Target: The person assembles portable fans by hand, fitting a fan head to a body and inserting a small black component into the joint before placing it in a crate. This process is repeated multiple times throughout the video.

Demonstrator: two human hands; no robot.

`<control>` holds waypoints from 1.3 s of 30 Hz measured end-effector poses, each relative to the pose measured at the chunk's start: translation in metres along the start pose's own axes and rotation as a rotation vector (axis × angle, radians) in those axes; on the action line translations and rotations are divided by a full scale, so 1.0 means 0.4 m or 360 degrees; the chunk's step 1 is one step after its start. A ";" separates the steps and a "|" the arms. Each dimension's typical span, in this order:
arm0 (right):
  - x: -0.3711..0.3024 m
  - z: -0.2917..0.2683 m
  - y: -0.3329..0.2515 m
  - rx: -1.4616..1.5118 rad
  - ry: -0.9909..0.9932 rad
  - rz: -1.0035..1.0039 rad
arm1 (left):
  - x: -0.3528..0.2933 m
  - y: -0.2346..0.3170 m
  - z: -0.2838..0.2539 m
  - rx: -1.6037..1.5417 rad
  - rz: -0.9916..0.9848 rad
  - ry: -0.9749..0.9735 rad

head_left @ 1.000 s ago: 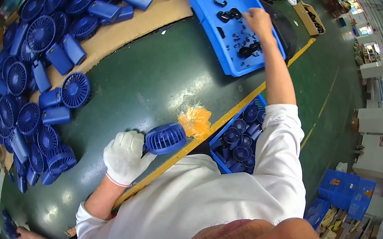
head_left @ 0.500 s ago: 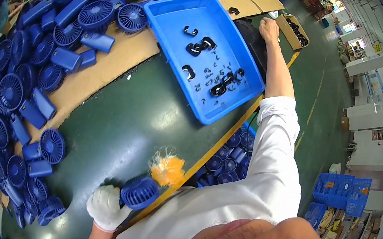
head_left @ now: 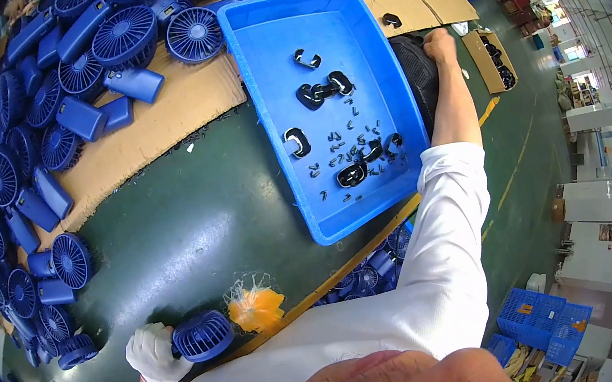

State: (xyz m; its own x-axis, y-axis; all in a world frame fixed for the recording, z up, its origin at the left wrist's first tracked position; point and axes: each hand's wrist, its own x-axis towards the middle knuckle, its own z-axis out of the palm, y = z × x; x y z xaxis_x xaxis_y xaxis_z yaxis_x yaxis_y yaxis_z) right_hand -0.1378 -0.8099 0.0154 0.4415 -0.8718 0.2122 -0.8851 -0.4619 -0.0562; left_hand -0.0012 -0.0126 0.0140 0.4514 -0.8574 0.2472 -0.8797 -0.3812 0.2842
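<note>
The left hand [head_left: 156, 357], in a white glove, grips a blue fan [head_left: 203, 336] above the front edge of the green table [head_left: 163, 217]. The fan head points right, near an orange patch [head_left: 257, 308]. The right hand [head_left: 440, 47], bare with fingers curled, is at the far end of a black mesh item [head_left: 418, 76]; its fingertips are hidden. The blue tray [head_left: 279, 47] stands just left of that item and contains curved black parts [head_left: 351, 176] and small fragments [head_left: 335, 138]. A fan pile [head_left: 123, 36] covers the cardboard [head_left: 135, 128] at left.
</note>
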 end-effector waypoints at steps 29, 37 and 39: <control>-0.449 -0.206 -0.332 0.0694 0.0819 -0.0734 | -0.032 0.008 -0.002 0.0050 0.0020 0.0253; -0.688 -0.202 -0.397 0.0519 -0.0232 -0.0408 | -0.058 0.029 -0.009 0.0043 0.0029 0.0290; -0.706 -0.178 -0.380 0.0792 0.0086 -0.0474 | -0.070 0.024 -0.005 0.0023 0.0061 0.0230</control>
State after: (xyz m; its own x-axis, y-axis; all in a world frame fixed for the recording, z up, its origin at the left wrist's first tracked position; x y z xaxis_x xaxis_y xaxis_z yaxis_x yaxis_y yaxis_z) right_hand -0.1384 -0.4821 0.0335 0.6410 -0.6891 0.3381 -0.5425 -0.7183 -0.4356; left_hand -0.0222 0.0084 0.0116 0.4335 -0.8129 0.3889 -0.8982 -0.3550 0.2592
